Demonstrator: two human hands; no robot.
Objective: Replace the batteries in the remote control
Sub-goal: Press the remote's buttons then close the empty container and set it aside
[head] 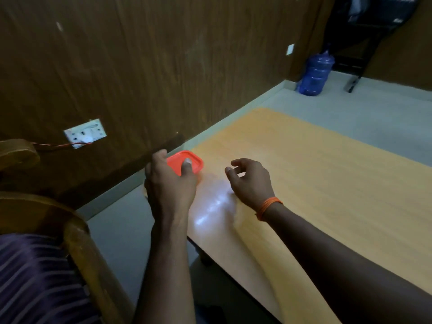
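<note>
A small container with a red lid (188, 160) rests near the left end of the light wooden table (315, 178). My left hand (169, 183) grips it from the near side, thumb pressed on the lid. To its right, my right hand (251, 181) hovers just above the tabletop with curled, spread fingers and holds nothing; an orange thread band circles its wrist. No remote control or batteries show in view; the container's contents are hidden.
A brown wooden chair (77, 242) stands at the left beside the table. The dark wood wall behind carries a white socket plate (85, 133) with a wire. A blue water jug (315, 73) sits on the floor at the far corner.
</note>
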